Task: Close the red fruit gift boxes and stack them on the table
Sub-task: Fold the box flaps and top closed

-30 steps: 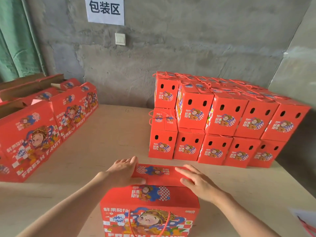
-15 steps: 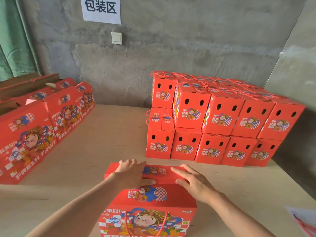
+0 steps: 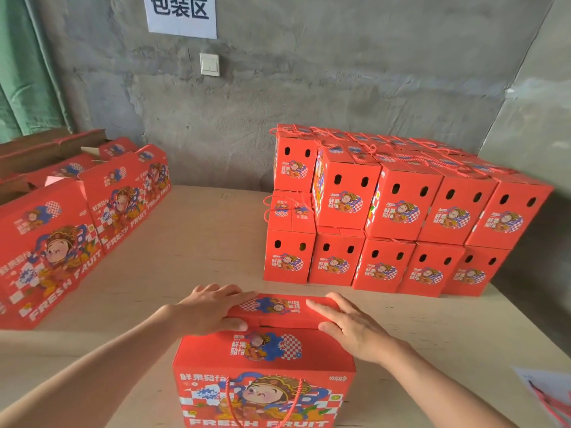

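Two hands, left hand point(image 3: 213, 307) and right hand point(image 3: 352, 327), press flat and apart on the far flap point(image 3: 278, 308) of the red box point(image 3: 265, 359) at the bench point(image 3: 200, 242) front. I think the box is being closed. Next, push the flap shut, then carry the box to the stack point(image 3: 401, 211). Earlier, the left hand sat nearer the flap's middle.

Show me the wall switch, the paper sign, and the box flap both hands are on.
wall switch point(image 3: 209, 64), head view, centre of its white plate.
paper sign point(image 3: 180, 13), head view, middle of the white sheet.
box flap point(image 3: 278, 307), head view, its printed red top.
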`<act>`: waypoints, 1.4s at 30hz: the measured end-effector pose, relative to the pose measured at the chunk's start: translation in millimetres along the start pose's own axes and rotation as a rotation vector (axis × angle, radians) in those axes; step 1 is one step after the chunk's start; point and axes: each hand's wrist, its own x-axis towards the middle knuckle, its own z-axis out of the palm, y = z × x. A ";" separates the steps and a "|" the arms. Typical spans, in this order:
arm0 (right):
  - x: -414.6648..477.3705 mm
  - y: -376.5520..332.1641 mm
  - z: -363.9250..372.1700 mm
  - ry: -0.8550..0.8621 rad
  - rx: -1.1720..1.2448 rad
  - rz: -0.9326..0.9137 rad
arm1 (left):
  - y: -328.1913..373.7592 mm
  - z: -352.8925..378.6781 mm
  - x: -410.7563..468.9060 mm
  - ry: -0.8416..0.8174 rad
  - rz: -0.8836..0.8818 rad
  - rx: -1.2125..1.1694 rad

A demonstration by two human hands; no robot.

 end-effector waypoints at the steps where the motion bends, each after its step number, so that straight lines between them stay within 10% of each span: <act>1: -0.1 -0.1 0.4 0.003 0.000 -0.005 | 0.6 1.9 -0.6 0.008 -0.007 0.001; 27: 4.4 -8.8 -11.4 0.003 -0.245 -0.166 | 4.7 20.6 -0.2 0.118 0.004 0.008; 36: 20.0 -23.1 10.7 -0.022 -0.071 -0.135 | 20.8 19.6 -2.9 0.093 -0.135 0.087; 42: 23.7 1.6 11.8 0.202 0.437 -0.013 | 120.6 69.6 -46.4 0.378 -0.280 -0.102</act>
